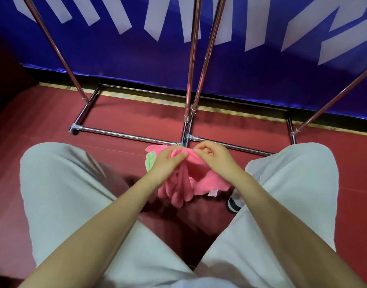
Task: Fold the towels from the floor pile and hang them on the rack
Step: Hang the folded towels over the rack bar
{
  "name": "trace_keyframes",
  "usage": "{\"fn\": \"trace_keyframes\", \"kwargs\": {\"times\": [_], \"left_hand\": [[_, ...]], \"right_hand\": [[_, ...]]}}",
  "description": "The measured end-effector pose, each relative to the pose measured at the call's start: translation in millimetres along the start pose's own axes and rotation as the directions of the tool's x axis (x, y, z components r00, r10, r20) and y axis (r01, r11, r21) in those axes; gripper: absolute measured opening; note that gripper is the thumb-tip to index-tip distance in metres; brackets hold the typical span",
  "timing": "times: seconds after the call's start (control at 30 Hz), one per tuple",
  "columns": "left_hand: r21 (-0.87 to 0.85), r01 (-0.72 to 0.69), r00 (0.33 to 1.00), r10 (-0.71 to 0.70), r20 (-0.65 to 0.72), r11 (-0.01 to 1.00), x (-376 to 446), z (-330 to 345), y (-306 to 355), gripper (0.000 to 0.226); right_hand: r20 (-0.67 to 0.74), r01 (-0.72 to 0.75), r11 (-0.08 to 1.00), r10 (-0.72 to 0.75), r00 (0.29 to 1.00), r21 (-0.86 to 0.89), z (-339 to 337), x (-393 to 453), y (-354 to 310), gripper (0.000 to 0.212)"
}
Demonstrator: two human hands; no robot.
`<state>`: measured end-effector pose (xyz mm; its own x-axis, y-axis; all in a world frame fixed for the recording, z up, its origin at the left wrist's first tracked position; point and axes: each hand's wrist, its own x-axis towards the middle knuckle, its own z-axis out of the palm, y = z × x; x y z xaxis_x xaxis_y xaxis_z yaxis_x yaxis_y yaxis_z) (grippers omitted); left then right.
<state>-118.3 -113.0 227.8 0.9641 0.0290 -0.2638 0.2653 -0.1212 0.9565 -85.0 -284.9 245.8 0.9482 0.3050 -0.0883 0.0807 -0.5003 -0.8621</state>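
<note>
Hands meet low between the person's knees: the left hand pinches the top edge of a pink towel, fingers curled into the cloth, and the right hand grips the same edge just beside it. That towel hangs bunched above the red floor, near the rack base. A green towel peeks out behind the left hand.
</note>
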Motion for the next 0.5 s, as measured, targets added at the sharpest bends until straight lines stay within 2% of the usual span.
{"fn": "trace_keyframes", "kwargs": {"times": [0.07,0.2,0.27,0.4,0.5], "left_hand": [[-0.063,0.011,0.999,-0.013,-0.033,0.998,1.5,-4.4,-0.1,0.028],[-0.278,0.042,0.992,-0.073,-0.105,0.960,4.9,-13.3,8.9,0.011],[-0.369,0.030,0.989,-0.080,-0.121,0.929,7.9,-17.6,14.8,0.011],[-0.344,-0.023,0.979,-0.049,-0.200,0.939,12.1,-29.5,23.7,0.014],[-0.303,-0.073,0.952,-0.025,-0.306,0.950,15.4,-40.3,24.9,0.017]], "right_hand": [[0.037,-0.001,0.999,0.003,0.999,-0.046,0.6,0.0,4.3,0.012],[0.097,0.007,0.993,0.004,0.995,-0.115,-4.6,0.5,9.4,0.018],[0.145,0.005,0.987,0.019,0.989,-0.163,-8.0,1.6,11.0,0.016],[0.245,-0.024,0.938,0.115,0.963,-0.345,-11.9,0.9,17.3,0.028],[0.223,-0.026,0.925,0.118,0.968,-0.378,-11.2,1.4,18.1,0.037]]}}
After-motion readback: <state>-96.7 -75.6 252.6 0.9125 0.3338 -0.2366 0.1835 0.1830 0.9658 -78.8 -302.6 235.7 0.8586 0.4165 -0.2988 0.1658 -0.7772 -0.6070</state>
